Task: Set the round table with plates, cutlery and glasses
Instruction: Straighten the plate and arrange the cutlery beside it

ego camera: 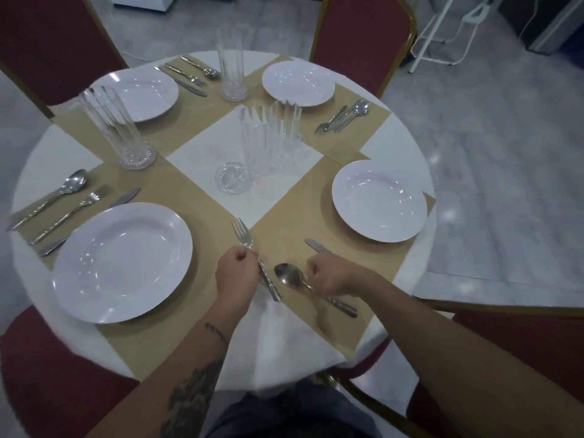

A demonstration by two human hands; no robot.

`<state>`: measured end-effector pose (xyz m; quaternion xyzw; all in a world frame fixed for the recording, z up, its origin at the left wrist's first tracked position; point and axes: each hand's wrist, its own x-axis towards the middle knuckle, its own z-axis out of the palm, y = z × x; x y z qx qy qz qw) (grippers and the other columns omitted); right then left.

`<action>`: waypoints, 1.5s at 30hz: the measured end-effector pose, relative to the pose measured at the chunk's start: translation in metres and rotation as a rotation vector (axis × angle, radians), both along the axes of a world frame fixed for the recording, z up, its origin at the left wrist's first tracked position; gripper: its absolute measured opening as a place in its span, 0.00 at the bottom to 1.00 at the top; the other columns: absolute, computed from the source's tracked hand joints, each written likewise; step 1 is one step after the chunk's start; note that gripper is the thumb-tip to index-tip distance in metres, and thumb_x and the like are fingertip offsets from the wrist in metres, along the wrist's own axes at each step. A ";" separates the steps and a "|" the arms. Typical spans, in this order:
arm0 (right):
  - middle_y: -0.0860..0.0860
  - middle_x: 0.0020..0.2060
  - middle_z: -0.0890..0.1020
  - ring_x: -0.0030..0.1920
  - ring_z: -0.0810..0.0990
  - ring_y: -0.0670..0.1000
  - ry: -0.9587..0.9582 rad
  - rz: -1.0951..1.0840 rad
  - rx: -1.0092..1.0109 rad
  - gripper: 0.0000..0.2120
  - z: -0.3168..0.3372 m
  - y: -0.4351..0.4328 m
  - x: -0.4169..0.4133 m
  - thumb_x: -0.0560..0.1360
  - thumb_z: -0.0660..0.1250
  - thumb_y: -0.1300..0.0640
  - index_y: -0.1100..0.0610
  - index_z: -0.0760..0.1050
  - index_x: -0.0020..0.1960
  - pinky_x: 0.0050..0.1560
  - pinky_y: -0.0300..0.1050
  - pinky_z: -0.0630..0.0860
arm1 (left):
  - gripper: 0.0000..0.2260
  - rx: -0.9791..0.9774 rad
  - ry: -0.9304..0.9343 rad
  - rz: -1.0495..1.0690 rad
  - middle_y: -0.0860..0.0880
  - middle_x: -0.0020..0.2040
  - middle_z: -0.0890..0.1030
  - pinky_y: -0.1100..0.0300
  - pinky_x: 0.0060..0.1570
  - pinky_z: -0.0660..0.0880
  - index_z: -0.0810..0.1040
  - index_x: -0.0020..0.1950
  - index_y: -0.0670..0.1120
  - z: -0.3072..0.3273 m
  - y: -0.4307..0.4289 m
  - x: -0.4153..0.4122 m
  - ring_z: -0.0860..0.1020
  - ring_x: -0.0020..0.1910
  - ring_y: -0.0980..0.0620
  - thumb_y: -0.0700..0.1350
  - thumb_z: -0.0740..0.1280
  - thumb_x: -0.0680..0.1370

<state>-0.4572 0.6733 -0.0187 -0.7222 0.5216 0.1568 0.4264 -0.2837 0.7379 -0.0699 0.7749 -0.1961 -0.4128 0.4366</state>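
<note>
The round table (pixel 407 143) has a white cloth and tan placemats. Four white plates lie on it: near left (pixel 121 262), right (pixel 379 200), far right (pixel 298 80) and far left (pixel 139 94). My left hand (pixel 237 275) is shut on a fork (pixel 242 236), tines pointing away from me. My right hand (pixel 331 276) is closed over a knife (pixel 316 245), whose blade sticks out beyond the fingers. A spoon (pixel 289 275) lies between my hands, its handle running under my right hand. Tall ribbed glasses stand at the left (pixel 117 131), the far side (pixel 232 71) and the centre (pixel 268 140).
Cutlery sets lie at the left (pixel 63 200), far (pixel 189 74) and far right (pixel 344 116) places. A small round glass piece (pixel 234 178) sits beside the centre glasses. Red chairs with gold frames (pixel 363 36) ring the table. A white folding frame (pixel 442 33) stands on the floor behind.
</note>
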 end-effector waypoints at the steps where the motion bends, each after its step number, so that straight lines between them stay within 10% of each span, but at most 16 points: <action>1: 0.57 0.50 0.81 0.52 0.79 0.57 0.010 -0.021 -0.005 0.06 -0.002 0.012 -0.010 0.74 0.60 0.63 0.56 0.72 0.40 0.50 0.50 0.76 | 0.14 -0.006 0.008 -0.009 0.39 0.39 0.82 0.39 0.49 0.80 0.77 0.41 0.40 0.005 0.003 -0.004 0.78 0.35 0.48 0.52 0.64 0.71; 12: 0.44 0.44 0.80 0.48 0.80 0.47 -0.185 -0.236 -0.197 0.08 -0.009 0.035 -0.055 0.73 0.66 0.61 0.49 0.78 0.45 0.49 0.41 0.76 | 0.06 -0.001 0.064 -0.113 0.47 0.34 0.81 0.41 0.49 0.81 0.80 0.37 0.46 0.019 0.022 -0.056 0.80 0.37 0.45 0.47 0.66 0.70; 20: 0.56 0.33 0.83 0.34 0.80 0.51 -0.293 -0.240 -0.005 0.07 -0.018 0.043 -0.077 0.71 0.69 0.61 0.57 0.80 0.34 0.44 0.52 0.81 | 0.04 -0.107 0.261 -0.018 0.44 0.36 0.81 0.49 0.44 0.80 0.78 0.42 0.42 0.032 0.014 -0.104 0.79 0.32 0.49 0.36 0.69 0.76; 28: 0.55 0.30 0.78 0.33 0.77 0.52 -0.078 -0.158 -0.085 0.07 -0.025 0.014 -0.098 0.69 0.66 0.63 0.62 0.79 0.34 0.36 0.44 0.73 | 0.14 -0.108 -0.897 -0.887 0.51 0.53 0.75 0.58 0.46 0.73 0.83 0.47 0.53 -0.013 0.058 -0.102 0.73 0.49 0.49 0.38 0.66 0.69; 38: 0.53 0.29 0.80 0.36 0.83 0.55 0.095 0.073 -0.304 0.07 -0.009 -0.011 -0.111 0.68 0.61 0.60 0.59 0.78 0.37 0.38 0.44 0.78 | 0.05 -0.080 -0.961 -0.680 0.50 0.47 0.77 0.54 0.43 0.73 0.84 0.44 0.52 -0.011 0.064 -0.115 0.74 0.49 0.47 0.43 0.72 0.70; 45: 0.53 0.46 0.76 0.47 0.77 0.56 0.051 0.040 -0.460 0.06 -0.037 0.000 -0.117 0.70 0.62 0.60 0.56 0.71 0.47 0.43 0.46 0.73 | 0.07 -0.018 -0.959 -0.681 0.49 0.48 0.77 0.57 0.48 0.70 0.85 0.49 0.49 -0.005 0.060 -0.119 0.72 0.52 0.48 0.41 0.70 0.74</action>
